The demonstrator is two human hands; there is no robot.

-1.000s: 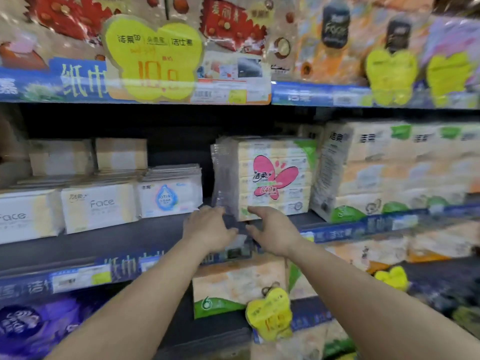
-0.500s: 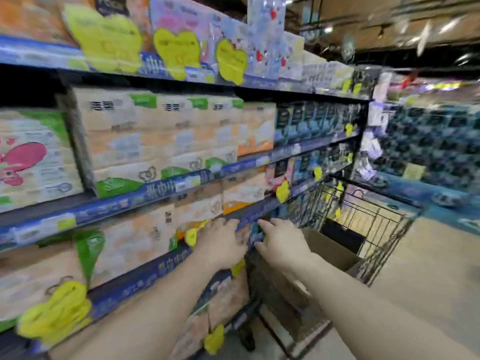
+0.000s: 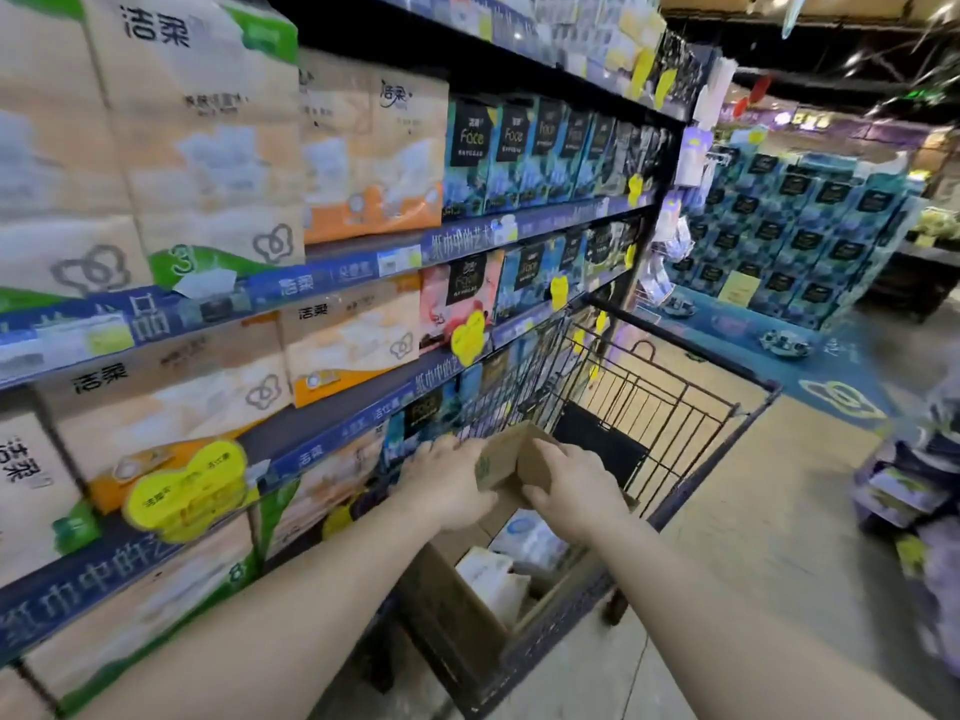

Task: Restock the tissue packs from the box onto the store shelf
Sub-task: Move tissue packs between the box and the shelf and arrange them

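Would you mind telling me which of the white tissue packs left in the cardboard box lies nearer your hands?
The blue-printed white pack, directly below the right hand; the plain white pack sits lower left.

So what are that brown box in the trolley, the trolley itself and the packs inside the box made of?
The box looks like plain matte cardboard: dull brown, with thin flaps that both hands are touching. The trolley appears to be dark metal wire, judging by its thin rigid grid of bars. The packs seem wrapped in glossy plastic film, pale with a slight sheen, though blur leaves that uncertain.
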